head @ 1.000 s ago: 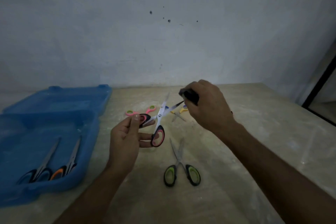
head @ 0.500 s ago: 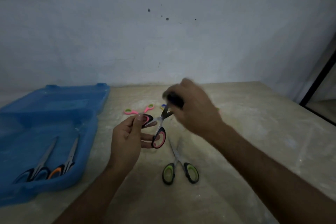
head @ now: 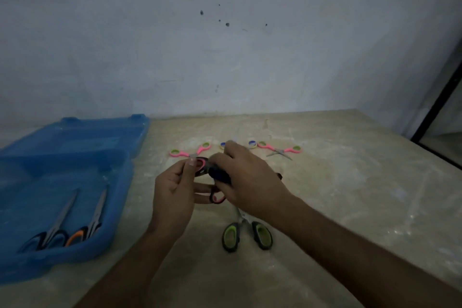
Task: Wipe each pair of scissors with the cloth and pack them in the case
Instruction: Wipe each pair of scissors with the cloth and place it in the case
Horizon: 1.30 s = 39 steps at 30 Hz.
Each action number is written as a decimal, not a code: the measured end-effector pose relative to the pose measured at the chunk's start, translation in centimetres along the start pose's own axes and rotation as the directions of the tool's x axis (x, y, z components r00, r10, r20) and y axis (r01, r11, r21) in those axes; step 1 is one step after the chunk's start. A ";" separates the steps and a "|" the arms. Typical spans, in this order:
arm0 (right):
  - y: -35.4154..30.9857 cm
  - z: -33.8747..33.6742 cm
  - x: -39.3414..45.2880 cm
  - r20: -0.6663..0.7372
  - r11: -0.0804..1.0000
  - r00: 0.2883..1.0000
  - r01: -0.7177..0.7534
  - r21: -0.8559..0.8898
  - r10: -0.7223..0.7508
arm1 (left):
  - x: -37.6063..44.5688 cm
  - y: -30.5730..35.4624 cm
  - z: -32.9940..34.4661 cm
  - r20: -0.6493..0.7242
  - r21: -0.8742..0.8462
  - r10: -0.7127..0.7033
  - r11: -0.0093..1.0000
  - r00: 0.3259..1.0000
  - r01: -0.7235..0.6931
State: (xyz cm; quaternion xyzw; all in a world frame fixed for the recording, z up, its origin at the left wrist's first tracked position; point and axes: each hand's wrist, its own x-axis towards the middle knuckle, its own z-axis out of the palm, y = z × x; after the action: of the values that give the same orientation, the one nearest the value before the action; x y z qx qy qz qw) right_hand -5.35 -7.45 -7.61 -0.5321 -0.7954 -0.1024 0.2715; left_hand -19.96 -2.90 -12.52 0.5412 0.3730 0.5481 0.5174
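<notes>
Between the two hands, above the middle of the tabletop, sits the pair of scissors with black handles lined in pink (head: pixel 215 198). The left hand (head: pixel 175 190) pinches its upper handle loop between thumb and fingers, while the right hand (head: pixel 246 182) is curled round a dark bunched cloth (head: pixel 220 174) and presses it against the scissors close to the handles; the blades are hidden behind that hand.

To wipe well, I judge the left pinch should hold firm while the cloth is drawn along the blades away from the handles, fingers kept off the cutting edges.

Just below the hands lies a green-and-black handled pair (head: pixel 246 234), and beyond them small pink-handled pairs (head: pixel 190 152) (head: pixel 280 150) rest near the wall, so a lowered wrist could knock them. At the left, the open blue plastic case (head: pixel 120 207) already holds two pairs, with bare floor beside them. The beige table (head: pixel 350 195) is open to the right.
</notes>
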 end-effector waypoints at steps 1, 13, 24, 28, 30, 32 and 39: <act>0.6 0.3 0.2 0.001 1.000 1.000 -0.016 0.008 0.016 | 0.0 0.0 -0.1 0.000 0.001 0.001 1.000 1.000 -0.001; 0.9 0.4 0.0 -0.046 1.000 0.999 -0.024 0.016 0.024 | 0.3 0.0 -0.5 -0.013 0.056 0.025 0.998 1.000 -0.025; 1.2 -0.2 -0.9 -0.101 0.993 0.988 -0.114 0.044 0.118 | 0.0 0.3 -0.1 -0.031 0.008 0.004 1.000 1.000 -0.004; 5.9 -0.2 -0.1 -0.179 0.955 0.939 -0.296 0.014 0.293 | 0.3 0.4 -0.5 -0.032 -0.033 -0.001 0.999 0.999 0.000; 8.6 -1.5 0.3 -0.261 0.902 0.870 -0.432 0.008 0.419 | 0.6 0.5 -0.6 -0.060 -0.048 -0.004 0.999 0.998 0.001; 8.1 -2.3 0.1 -0.344 0.898 0.838 -0.437 0.044 0.425 | 0.7 0.6 -0.5 -0.076 -0.042 -0.006 0.999 0.997 0.003; 1.9 0.0 1.1 -0.102 0.999 0.994 -0.034 0.007 0.034 | -0.2 0.5 -0.1 -0.022 0.065 0.070 0.996 0.997 -0.068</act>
State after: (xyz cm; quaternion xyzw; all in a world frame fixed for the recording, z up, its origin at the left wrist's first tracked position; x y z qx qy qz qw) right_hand -3.97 -5.77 -7.24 -0.5390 -0.7716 -0.1229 0.3147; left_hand -20.19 -3.17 -12.05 0.5633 0.3776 0.5599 0.4760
